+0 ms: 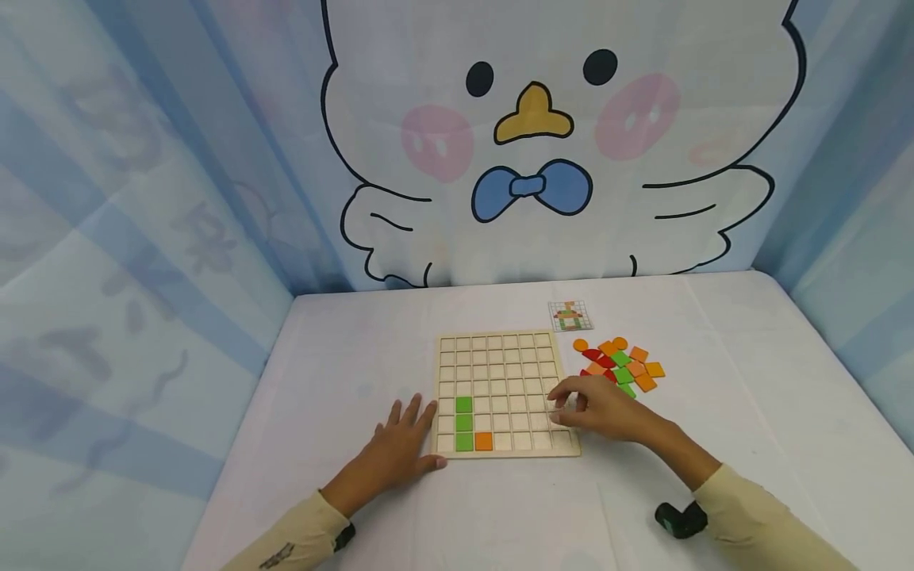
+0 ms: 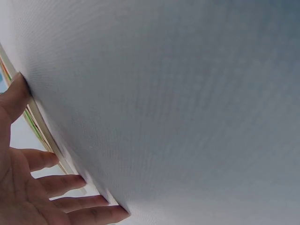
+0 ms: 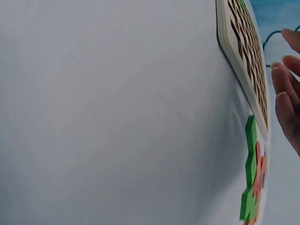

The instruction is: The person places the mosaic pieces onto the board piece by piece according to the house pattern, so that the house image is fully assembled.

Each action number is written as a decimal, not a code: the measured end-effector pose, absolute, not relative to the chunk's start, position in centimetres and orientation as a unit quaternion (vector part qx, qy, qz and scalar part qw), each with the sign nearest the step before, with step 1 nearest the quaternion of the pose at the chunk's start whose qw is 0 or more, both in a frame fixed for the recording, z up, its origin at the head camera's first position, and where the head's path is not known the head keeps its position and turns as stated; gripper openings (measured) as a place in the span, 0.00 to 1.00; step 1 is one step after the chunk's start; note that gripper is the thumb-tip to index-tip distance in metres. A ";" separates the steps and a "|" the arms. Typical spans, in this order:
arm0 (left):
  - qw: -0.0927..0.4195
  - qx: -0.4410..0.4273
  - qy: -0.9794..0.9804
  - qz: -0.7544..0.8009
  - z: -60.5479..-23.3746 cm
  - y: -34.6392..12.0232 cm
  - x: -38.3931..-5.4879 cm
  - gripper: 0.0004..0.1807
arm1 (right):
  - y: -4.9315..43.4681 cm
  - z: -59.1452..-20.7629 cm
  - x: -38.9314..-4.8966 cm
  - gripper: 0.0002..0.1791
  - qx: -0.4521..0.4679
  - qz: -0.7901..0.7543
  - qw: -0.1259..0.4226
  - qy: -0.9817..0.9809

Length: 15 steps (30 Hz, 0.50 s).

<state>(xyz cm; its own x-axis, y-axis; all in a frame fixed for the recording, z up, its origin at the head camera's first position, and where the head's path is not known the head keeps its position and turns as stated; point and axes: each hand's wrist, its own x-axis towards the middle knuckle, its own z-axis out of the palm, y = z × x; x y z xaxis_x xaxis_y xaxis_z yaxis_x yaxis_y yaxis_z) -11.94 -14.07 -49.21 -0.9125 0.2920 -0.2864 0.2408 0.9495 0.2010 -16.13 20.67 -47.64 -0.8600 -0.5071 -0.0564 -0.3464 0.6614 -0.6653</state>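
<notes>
A wooden grid board (image 1: 507, 455) lies flat on the table. Three green square tiles (image 1: 464, 423) sit in a column in its lower left, and an orange square tile (image 1: 483, 441) is beside the lowest one. My left hand (image 1: 400, 448) touches the board's left edge with spread fingers; the left wrist view shows its fingertips (image 2: 105, 200) along that edge. Over the board's right side hovers my right hand (image 1: 600, 406), fingers loosely bent and thumb apart from the index finger. No tile shows between them. Behind this hand lies a pile of loose tiles (image 1: 624, 374).
A small pattern card (image 1: 570, 316) lies beyond the board's upper right corner. The loose pile mixes green, orange and red pieces, some round. White cloth covers the table (image 1: 357, 357). A cartoon-printed curtain (image 1: 443, 238) stands behind it, with blue-white curtains at both sides.
</notes>
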 end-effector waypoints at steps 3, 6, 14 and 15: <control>0.159 0.138 0.974 0.079 -49.2 -14.0 -11.9 0.50 | 22.8 -47.8 -16.1 0.18 -0.198 -0.332 0.108 0.916; 0.157 0.138 0.975 0.078 -49.2 -14.0 -12.0 0.50 | 24.8 -48.0 -16.0 0.18 -0.160 -0.324 0.092 0.928; 0.155 0.135 0.975 0.083 -49.2 -14.1 -11.9 0.50 | 29.1 -48.9 -16.1 0.19 -0.085 -0.307 0.048 0.947; 0.156 0.135 0.975 0.083 -49.2 -14.1 -11.9 0.50 | 29.5 -49.0 -16.1 0.19 -0.076 -0.304 0.046 0.949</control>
